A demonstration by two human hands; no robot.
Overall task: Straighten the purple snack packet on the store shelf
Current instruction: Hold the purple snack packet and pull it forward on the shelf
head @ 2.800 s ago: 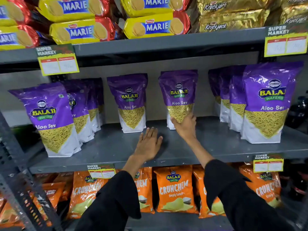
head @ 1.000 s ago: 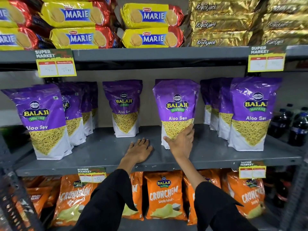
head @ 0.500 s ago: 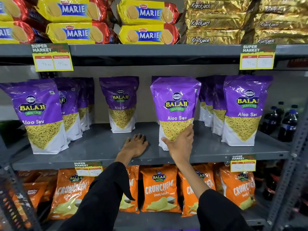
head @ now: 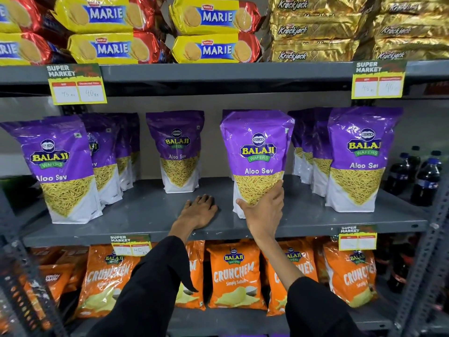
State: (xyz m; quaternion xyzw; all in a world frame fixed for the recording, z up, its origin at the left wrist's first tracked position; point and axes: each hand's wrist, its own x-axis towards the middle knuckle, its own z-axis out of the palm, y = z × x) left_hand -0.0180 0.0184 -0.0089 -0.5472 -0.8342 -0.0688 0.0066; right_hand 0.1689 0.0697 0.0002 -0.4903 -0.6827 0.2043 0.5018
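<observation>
A purple Aloo Sev snack packet (head: 257, 152) stands upright near the front of the grey middle shelf (head: 150, 215). My right hand (head: 263, 210) grips its lower front, thumb on the left side and fingers on the right. My left hand (head: 198, 211) lies flat, palm down, on the bare shelf to the packet's left and holds nothing. Another purple packet (head: 177, 152) stands further back, behind my left hand.
More purple packets stand in rows at the left (head: 60, 166) and right (head: 362, 156) of the same shelf. Biscuit packs (head: 213, 30) fill the shelf above, orange chip bags (head: 234, 276) the one below. Dark bottles (head: 425, 181) stand at far right. Price tags (head: 130, 244) hang on the shelf edges.
The packet in my right hand has come forward from the back of the shelf to near its front edge. My left hand has slid back toward the edge, still flat.
</observation>
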